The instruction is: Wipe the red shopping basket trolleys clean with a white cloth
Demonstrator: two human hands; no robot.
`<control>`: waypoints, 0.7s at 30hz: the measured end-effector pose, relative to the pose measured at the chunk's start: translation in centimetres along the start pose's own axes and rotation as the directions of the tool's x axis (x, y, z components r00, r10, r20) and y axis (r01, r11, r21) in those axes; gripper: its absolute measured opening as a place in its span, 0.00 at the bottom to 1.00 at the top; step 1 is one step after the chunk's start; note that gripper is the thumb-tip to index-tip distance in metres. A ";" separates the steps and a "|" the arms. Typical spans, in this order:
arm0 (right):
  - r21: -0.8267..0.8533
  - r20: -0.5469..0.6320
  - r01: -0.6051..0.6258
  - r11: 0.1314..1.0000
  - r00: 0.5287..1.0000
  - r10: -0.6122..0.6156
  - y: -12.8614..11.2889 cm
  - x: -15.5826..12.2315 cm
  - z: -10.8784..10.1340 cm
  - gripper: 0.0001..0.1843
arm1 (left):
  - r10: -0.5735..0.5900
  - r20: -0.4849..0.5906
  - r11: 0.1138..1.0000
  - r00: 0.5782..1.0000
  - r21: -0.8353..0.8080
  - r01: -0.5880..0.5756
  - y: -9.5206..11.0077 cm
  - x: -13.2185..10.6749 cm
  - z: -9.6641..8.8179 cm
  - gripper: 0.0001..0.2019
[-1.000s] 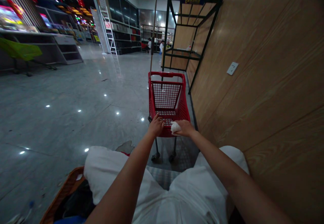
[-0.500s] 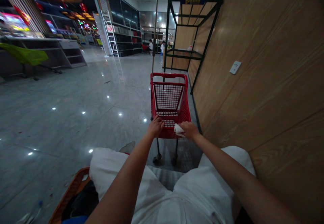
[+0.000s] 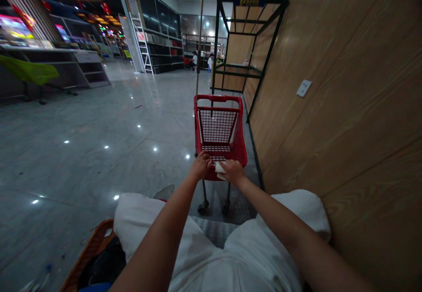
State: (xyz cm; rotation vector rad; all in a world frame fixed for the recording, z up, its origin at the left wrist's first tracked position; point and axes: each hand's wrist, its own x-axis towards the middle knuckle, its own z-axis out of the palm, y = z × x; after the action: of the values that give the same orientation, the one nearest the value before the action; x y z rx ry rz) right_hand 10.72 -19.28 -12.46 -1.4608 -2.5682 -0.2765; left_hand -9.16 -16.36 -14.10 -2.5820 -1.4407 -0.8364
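Two hands [image 3: 201,166] [image 3: 232,172], one red shopping cart [image 3: 220,127], one white cloth [image 3: 220,167], one ladder [image 3: 141,41], one wall socket [image 3: 303,88]

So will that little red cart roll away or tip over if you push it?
The red shopping cart will probably roll easily, since it stands on small caster wheels. Its thin wire-mesh sides suggest it's light for its size. It looks narrow and tall, so a hard sideways shove might tip it.

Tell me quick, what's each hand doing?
Left hand: closed on the red shopping cart handle.
Right hand: closed on a white tissue wad.
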 end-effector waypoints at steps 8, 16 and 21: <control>0.018 0.020 0.028 0.999 0.999 -0.029 2.9 -1.4 -0.8 0.27 | -0.040 -0.053 0.999 0.998 0.026 0.041 0.4 0.1 0.6 0.17; 0.052 -0.045 -0.065 0.997 0.997 0.067 -2.7 1.0 -0.1 0.20 | 0.028 -0.010 0.999 1.000 0.047 -0.028 0.4 0.3 0.4 0.17; 0.022 0.001 0.037 0.999 0.999 -0.037 3.1 -1.4 -0.4 0.22 | 0.016 -0.007 1.000 1.000 -0.009 -0.017 -0.4 -0.2 -0.1 0.17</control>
State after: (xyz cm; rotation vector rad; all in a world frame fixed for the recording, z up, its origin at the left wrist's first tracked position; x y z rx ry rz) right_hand 14.14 -18.97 -12.12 -1.4076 -2.5936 -0.2519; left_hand -9.56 -16.34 -14.17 -2.5916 -1.4152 -0.8504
